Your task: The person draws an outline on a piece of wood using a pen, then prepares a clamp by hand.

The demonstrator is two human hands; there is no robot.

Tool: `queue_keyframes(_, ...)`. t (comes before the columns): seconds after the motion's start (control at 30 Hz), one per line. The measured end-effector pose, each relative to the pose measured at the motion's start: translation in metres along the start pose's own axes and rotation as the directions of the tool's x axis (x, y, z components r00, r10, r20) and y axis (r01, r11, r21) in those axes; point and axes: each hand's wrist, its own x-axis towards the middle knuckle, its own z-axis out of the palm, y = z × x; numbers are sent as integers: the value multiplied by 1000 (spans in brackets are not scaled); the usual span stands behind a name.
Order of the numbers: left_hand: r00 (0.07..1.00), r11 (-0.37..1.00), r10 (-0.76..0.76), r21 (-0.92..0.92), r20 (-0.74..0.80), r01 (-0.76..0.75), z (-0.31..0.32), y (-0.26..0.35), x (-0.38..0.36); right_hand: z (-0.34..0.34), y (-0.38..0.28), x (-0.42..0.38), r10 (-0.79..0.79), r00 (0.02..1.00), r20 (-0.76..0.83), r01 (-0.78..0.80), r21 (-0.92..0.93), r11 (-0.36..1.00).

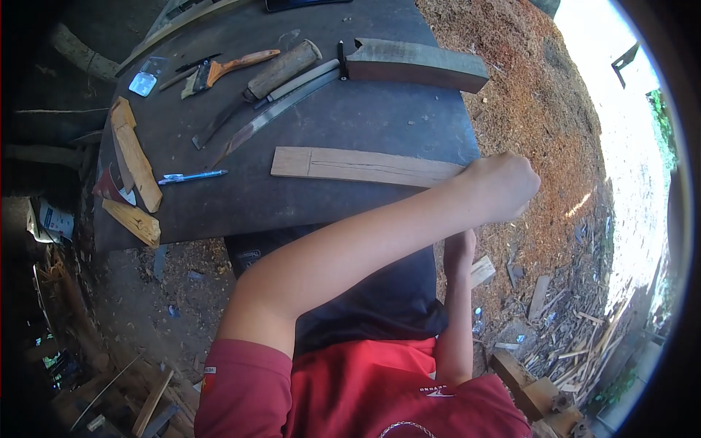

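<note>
My left forearm reaches across my body to the right. At its end my left hand (504,186) is closed in a fist beyond the table's right edge; whatever it may hold is hidden. A flat wooden board (365,165), marked with a cross line and long pencil lines, lies on the table, its right end passing behind that wrist. Below the left forearm my right hand (458,252) shows only in part, its fingers covered. A pale wood offcut (482,271) appears just right of the right wrist.
On the dark table (241,208) lie a blue pen (193,177), a paintbrush (226,69), a wooden mallet-like piece (285,69), chisel-like tools (281,109) and a thick wood block (416,64). Wood scraps (135,157) lie at left. Sawdust (540,109) covers the ground at right.
</note>
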Motion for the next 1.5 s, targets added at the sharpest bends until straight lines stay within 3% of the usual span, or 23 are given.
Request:
queue_keyframes(0.07, 1000, 1000, 5, 9, 1, -5, 1, -1, 0, 8, -6, -11, 33, 996, 80, -55, 288, 956)
queue_keyframes(0.1, 1000, 1000, 7, 13, 0, -7, 1, -1, 0, 15, -8, -13, 54, 997, 63, -67, 228, 971)
queue_keyframes(0.2, 1000, 1000, 19, -3, -14, -19, 0, -1, -1, -2, 7, -7, 103, 989, 107, -78, -214, 974)
queue_keyframes(0.3, 999, 1000, 27, -15, -35, -27, 0, -1, -1, 6, 13, -6, 106, 991, 79, -108, 15, 994)
queue_keyframes(0.43, 1000, 1000, -3, 2, 0, 3, 1, -1, 0, 26, 1, -7, 232, 970, 77, -245, 289, 925)
queue_keyframes(0.53, 999, 1000, -23, -5, 25, 23, -3, 1, -2, 10, 16, -4, 212, 970, 122, -223, 81, 972)
queue_keyframes(0.83, 1000, 999, 2, -46, 24, -1, -2, -2, 1, 16, 22, 9, 209, 976, 60, -210, 4, 978)
queue_keyframes(0.93, 996, 997, -33, -67, 80, 38, -5, -1, 2, 25, 30, 16, 197, 980, 9, -194, -148, 970)
queue_keyframes(1.03, 982, 992, -86, -72, 167, 99, -11, 3, 2, 29, 45, 33, 136, 990, 39, -135, -33, 990)
queue_keyframes(1.13, 980, 993, -87, -59, 180, 99, -11, 4, 2, 20, 54, 46, 225, 974, 14, -225, 11, 974)
queue_keyframes(1.23, 997, 996, -23, -83, 67, 29, -7, 1, -1, 12, 50, 47, 260, 964, 57, -260, -12, 966)
queue_keyframes(1.5, 997, 995, -27, -89, 79, 34, -7, 1, -1, -13, 52, 54, 305, 933, 189, -319, 49, 946)
